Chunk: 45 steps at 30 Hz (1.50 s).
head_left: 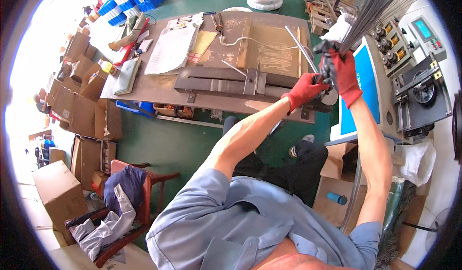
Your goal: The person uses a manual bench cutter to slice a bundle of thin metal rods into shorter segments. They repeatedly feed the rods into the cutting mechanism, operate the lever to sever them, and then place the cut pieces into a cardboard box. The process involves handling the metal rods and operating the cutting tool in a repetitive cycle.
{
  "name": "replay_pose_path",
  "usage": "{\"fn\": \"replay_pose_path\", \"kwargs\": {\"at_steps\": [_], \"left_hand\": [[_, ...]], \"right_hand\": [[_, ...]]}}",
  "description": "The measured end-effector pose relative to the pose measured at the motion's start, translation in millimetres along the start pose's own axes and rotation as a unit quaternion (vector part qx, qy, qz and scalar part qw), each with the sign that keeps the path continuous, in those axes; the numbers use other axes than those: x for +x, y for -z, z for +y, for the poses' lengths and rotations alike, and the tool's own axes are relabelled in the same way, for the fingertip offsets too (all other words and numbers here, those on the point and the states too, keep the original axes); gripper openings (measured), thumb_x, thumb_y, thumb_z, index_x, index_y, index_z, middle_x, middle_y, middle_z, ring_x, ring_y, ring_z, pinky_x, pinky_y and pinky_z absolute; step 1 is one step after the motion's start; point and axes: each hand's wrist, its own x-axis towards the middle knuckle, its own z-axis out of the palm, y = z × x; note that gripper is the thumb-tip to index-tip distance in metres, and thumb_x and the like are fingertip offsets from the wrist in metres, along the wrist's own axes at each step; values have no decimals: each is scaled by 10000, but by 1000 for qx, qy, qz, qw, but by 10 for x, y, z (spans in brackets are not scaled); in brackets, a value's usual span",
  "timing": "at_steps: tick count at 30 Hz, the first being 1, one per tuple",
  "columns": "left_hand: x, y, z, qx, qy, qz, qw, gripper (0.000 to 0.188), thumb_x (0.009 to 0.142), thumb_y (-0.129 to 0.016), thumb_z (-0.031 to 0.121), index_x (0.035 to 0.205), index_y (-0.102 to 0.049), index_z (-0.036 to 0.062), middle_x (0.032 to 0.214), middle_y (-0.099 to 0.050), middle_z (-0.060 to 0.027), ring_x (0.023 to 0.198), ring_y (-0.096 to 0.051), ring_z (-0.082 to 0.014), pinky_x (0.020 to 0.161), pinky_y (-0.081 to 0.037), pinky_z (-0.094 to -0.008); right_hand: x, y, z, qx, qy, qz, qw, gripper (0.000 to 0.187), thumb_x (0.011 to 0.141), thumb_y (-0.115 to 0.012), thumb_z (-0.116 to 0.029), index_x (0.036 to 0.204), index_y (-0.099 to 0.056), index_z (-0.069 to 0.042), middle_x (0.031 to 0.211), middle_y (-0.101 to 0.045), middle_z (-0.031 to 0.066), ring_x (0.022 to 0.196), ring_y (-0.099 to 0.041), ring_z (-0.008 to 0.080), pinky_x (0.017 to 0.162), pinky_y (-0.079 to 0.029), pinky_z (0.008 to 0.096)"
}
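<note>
Both my hands wear red gloves with dark grey palms and fingers. Up at the right end of the workbench, my right hand (pixel 345 75) is closed around the lower end of a bundle of thin metal wires (pixel 373 15), which fans out toward the top right. Just left of it and slightly lower, my left hand (pixel 306 92) is closed, its fingertips close to the right hand; what it grips is hidden. A silver metal rod (pixel 301 48) slants down toward the gap between both hands. Below them lies a long dark metal bar fixture (pixel 211 82) with a clamp block (pixel 254 81).
On the brown workbench (pixel 231 22) lie paper sheets (pixel 171 48), pliers (pixel 219 24), a wooden tray (pixel 244 44) and a notebook (pixel 127 76). To the right stands a machine with a blue panel (pixel 358 92). A chair with clothes (pixel 144 193) and cardboard boxes (pixel 60 193) stand at left.
</note>
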Motion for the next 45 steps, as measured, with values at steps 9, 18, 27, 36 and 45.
{"fn": "replay_pose_path", "kwargs": {"at_steps": [9,18,27,36,45], "left_hand": [[-490,265,679,-164,56,-249,953,549,856,-691,92,1345,-453,23,1226,-575,-62,1061,-562,-136,992,-422,-292],[-744,146,312,-96,99,-100,985,396,961,-601,233,1274,-528,2,1026,-666,-35,916,-587,-86,820,-483,-252],[-978,79,516,32,26,78,996,150,948,-600,172,996,-600,29,740,-583,20,665,-480,-35,580,-396,-217],[-988,63,509,30,27,89,995,158,965,-542,143,1019,-599,6,756,-617,-11,641,-522,-53,551,-432,-233],[-953,72,537,65,38,113,991,157,970,-520,137,988,-595,0,740,-620,-24,649,-575,-65,538,-445,-245]], "right_hand": [[-218,45,-304,292,-121,-33,948,420,1005,-451,-424,977,-581,-26,540,-347,-50,432,-315,60,453,-294,247],[-532,-99,-80,350,-120,-66,927,406,969,-542,-414,1046,-594,-19,646,-492,-17,544,-490,109,565,-447,299],[-839,54,215,133,-74,-35,988,300,836,-749,-225,1053,-632,-53,905,-660,-1,767,-592,81,724,-491,256],[-973,-85,458,161,-105,44,980,189,861,-681,-170,1007,-674,-49,851,-668,-7,747,-576,78,699,-479,267],[-928,-284,464,192,-56,85,976,193,847,-696,-180,988,-688,-49,880,-671,-17,797,-572,73,729,-470,274]]}}
